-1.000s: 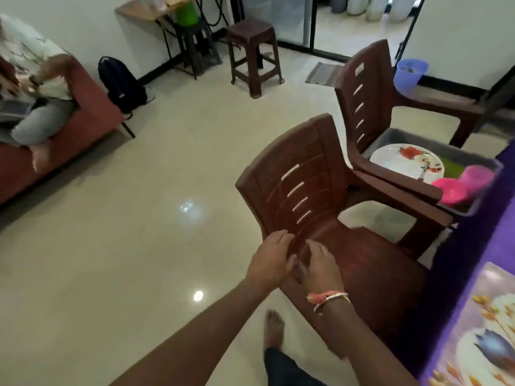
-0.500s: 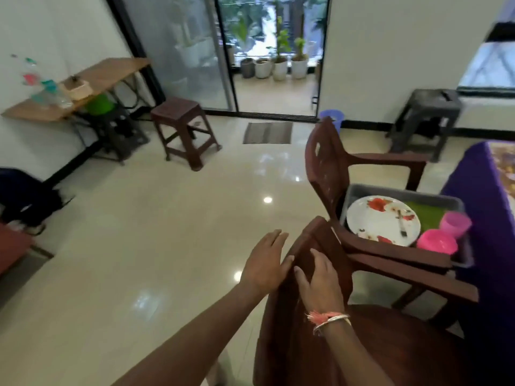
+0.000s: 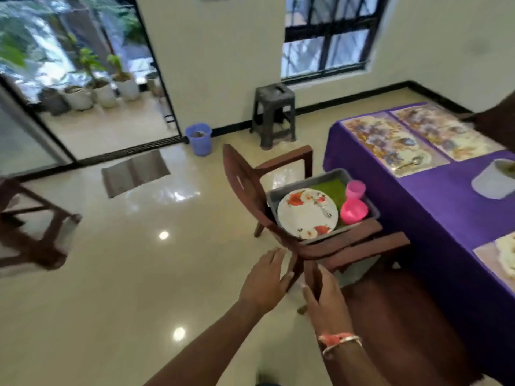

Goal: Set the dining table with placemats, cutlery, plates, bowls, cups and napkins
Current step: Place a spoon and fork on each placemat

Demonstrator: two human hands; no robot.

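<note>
Both my hands are at the back of a brown plastic chair [image 3: 395, 310] close in front of me. My left hand [image 3: 264, 282] has straight fingers beside the backrest edge. My right hand [image 3: 324, 296] rests on that backrest with relaxed fingers. A second brown chair [image 3: 245, 188] carries a grey tray [image 3: 303, 179] with a floral plate [image 3: 306, 213], a fork [image 3: 324, 210], a green napkin [image 3: 330, 189], a pink cup [image 3: 355, 189] and a pink bowl [image 3: 354, 210]. The purple-covered table [image 3: 434, 207] at right bears floral placemats [image 3: 390, 143] and a spoon [image 3: 409, 164].
A white pot [image 3: 493, 179] stands on the table. A grey stool [image 3: 274, 115] and a blue bin [image 3: 198, 138] stand by the far wall. A doormat [image 3: 136, 172] lies before the glass door. Another brown stool [image 3: 25, 218] is at the left.
The view has swung right, from the floor and sofa side toward the table. Both hands have stayed at the near chair's backrest, and the chair has turned toward the table.
</note>
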